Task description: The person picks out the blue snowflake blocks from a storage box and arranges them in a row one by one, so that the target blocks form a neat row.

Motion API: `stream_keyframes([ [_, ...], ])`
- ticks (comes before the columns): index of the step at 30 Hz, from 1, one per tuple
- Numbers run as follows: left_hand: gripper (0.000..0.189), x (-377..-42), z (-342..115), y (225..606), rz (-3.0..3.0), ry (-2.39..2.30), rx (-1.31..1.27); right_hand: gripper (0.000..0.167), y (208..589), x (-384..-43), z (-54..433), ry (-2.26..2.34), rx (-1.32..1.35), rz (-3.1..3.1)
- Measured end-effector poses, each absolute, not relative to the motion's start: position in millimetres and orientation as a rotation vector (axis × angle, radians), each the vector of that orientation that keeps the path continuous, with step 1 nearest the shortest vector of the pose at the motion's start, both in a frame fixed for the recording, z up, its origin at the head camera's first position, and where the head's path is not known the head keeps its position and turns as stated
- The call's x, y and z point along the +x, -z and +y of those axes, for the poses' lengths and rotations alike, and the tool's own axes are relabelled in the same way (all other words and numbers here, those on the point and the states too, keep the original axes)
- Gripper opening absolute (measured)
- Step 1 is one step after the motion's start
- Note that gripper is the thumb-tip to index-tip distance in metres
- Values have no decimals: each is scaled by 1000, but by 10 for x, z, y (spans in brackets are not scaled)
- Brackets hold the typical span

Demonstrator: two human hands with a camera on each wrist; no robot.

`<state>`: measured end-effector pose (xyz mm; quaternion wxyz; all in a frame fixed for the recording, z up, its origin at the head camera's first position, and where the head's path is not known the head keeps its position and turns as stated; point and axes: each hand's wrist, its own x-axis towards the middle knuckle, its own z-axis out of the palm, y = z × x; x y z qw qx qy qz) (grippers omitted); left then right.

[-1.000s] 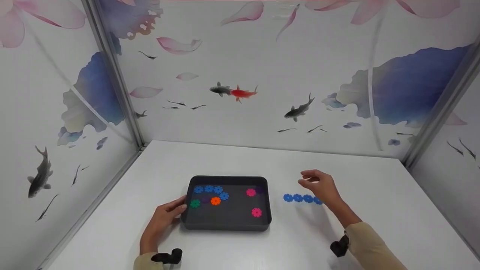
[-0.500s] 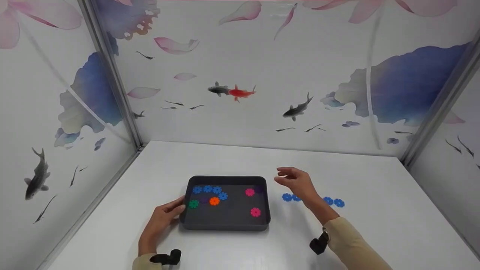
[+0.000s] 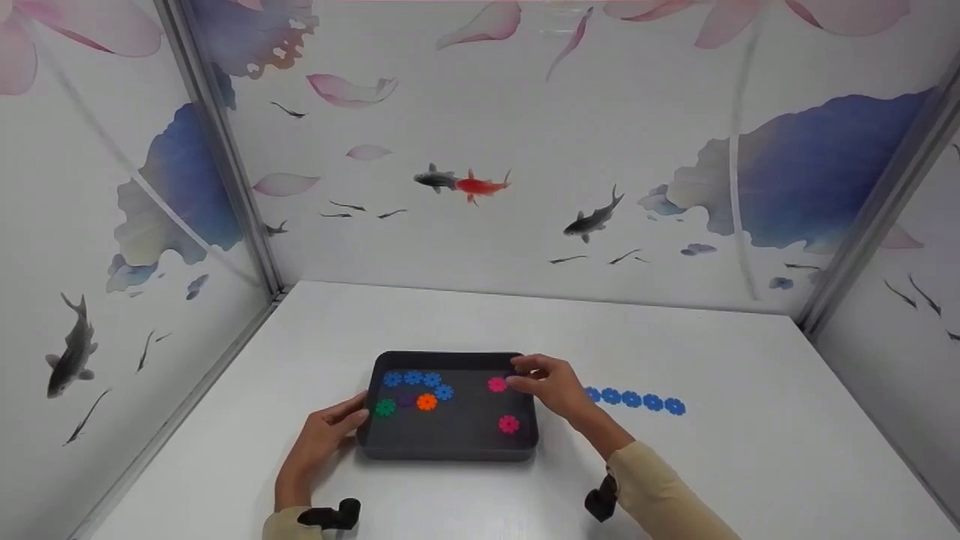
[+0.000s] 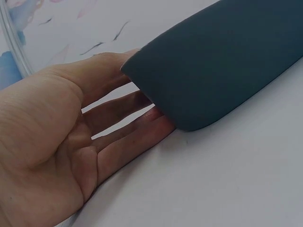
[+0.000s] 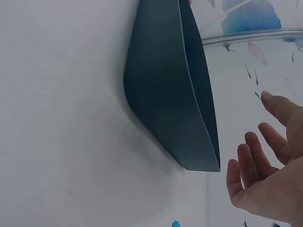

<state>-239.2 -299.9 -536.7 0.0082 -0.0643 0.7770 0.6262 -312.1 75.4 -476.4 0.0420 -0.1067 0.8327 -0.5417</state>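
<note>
My left hand (image 3: 321, 444) grips the left side of a dark grey tray (image 3: 442, 454), its thumb at the rim; in the left wrist view its fingers (image 4: 130, 142) reach against the outer end of the tray. Above the tray's far right corner, my right hand (image 3: 553, 386) has thumb and fingers apart and holds nothing. Its fingertips overlap a pink flower-shaped disc (image 3: 496, 385) in the head view. A second pink disc (image 3: 508, 424) lies nearer. Several blue discs (image 3: 413, 378), a green disc (image 3: 385, 407), an orange disc (image 3: 427, 402) and a dark purple disc (image 3: 406, 401) lie at left.
On the white table (image 3: 675, 480), right of the tray, several blue flower discs (image 3: 632, 399) form a straight row, its left end partly behind my right hand. Printed white panels (image 3: 480, 247) stand along the back and both sides.
My right hand has moved left, from over the blue row to above the tray's right end, where it now covers a purple disc. The left hand stays at the tray.
</note>
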Motion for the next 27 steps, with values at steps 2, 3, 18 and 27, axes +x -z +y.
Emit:
stream_keyframes([
  [2,54,-2384,-3005,5370,2424,-1963,-208,43,4789,-3107,668,1659,-343,2527],
  [3,53,-2380,-3008,5373,2424,-1963,-214,43,4801,-3100,627,1660,-352,2513],
  [18,51,-2384,-3007,5377,2445,-1944,-242,42,4792,-3103,234,1670,-487,2455],
  [27,52,-2410,-2997,5388,2455,-1936,-231,43,4882,-3158,55,1665,-478,2483],
])
